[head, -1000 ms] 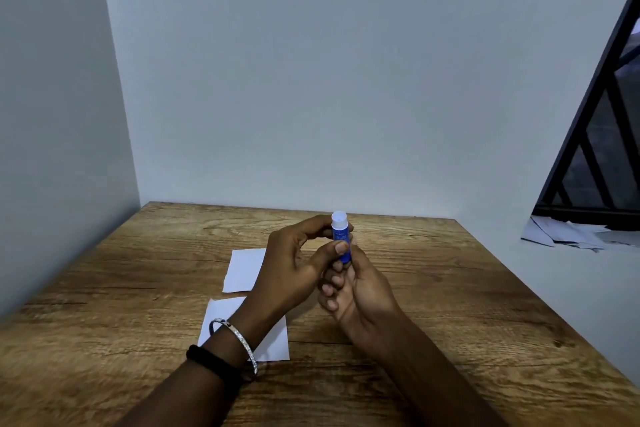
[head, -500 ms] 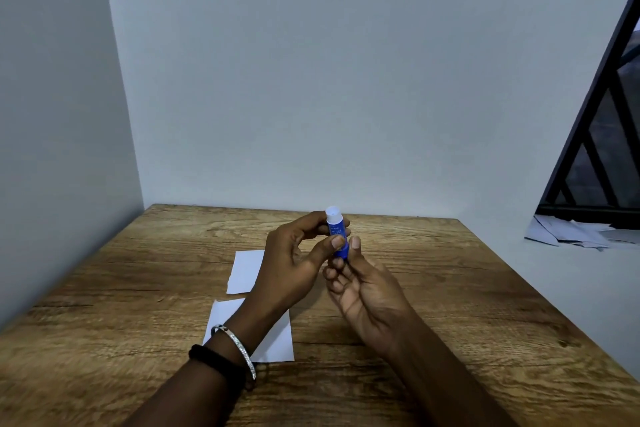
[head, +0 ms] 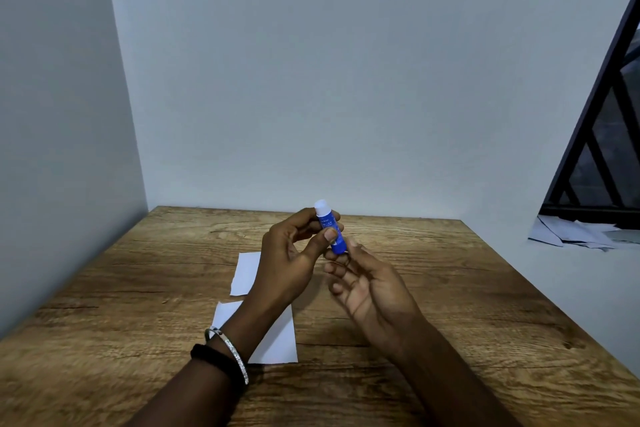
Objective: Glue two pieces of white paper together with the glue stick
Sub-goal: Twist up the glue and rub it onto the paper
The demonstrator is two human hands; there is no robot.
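Head view: the left hand [head: 287,263] pinches the glue stick [head: 331,230] between thumb and curled fingers and holds it above the table, almost upright. The stick's white cap [head: 321,207] is on and tips slightly toward 11 o'clock. At 5 o'clock from the stick, the right hand [head: 375,291] lies palm up with its fingers loosely bent. Its thumb tip sits just beside the stick's blue base, but I cannot tell whether it actually grips it.

The left wrist wears a silver bangle [head: 238,355] and a black band [head: 209,359]. Two pieces of white paper lie flat on the wooden table [head: 131,291], partly hidden under the left forearm. The far piece [head: 246,274] is at 9 o'clock from the left hand and the near piece [head: 278,340] at 6 o'clock, with a narrow strip of wood between them.

Pale walls close the table at 12 and 9 o'clock. At 2 o'clock there is a dark window frame [head: 602,135] with loose paper scraps [head: 575,235] on the ledge beneath it.
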